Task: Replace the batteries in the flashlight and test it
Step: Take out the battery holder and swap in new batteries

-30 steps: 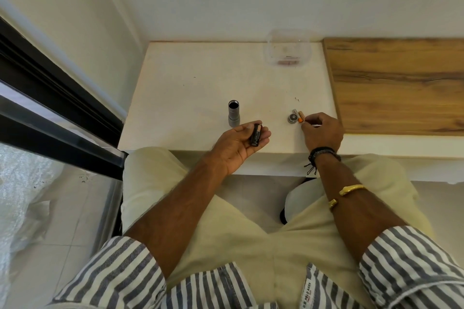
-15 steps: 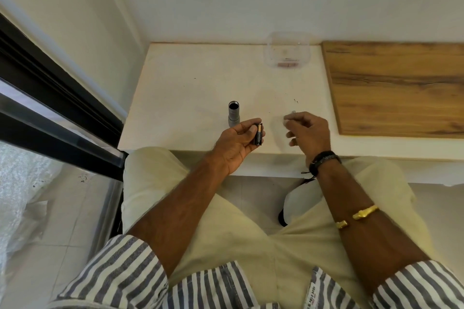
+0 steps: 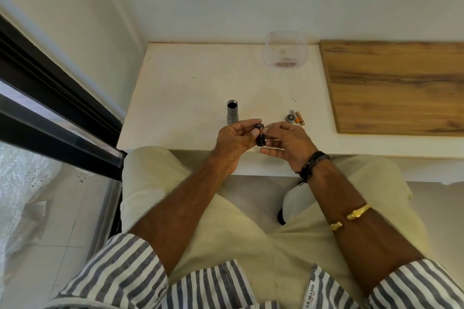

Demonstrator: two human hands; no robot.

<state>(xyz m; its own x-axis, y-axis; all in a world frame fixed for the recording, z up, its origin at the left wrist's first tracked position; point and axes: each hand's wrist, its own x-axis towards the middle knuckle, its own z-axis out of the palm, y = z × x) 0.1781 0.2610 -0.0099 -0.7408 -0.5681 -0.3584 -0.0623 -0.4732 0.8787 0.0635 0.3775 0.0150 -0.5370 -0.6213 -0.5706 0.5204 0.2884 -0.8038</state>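
My left hand [image 3: 233,143] grips a black cylindrical battery holder [image 3: 260,138] just above the near edge of the white table [image 3: 185,88]. My right hand [image 3: 286,144] meets it from the right, thumb and forefinger pinching the holder's top end; whether a battery sits between those fingertips I cannot tell. The grey flashlight body [image 3: 232,114] stands upright with its open end up, just beyond my left hand. Its round end cap [image 3: 290,118] lies to the right, beside an orange battery [image 3: 300,118] and a small grey piece [image 3: 292,111].
A clear plastic container [image 3: 285,51] sits at the back of the table against the wall. A wooden board [image 3: 396,88] covers the right side. A dark window frame [image 3: 50,98] runs along the left. My knees are under the table edge.
My right hand left the spot by the cap and orange battery and moved left to the holder. My left hand turned the holder upright and closed round it.
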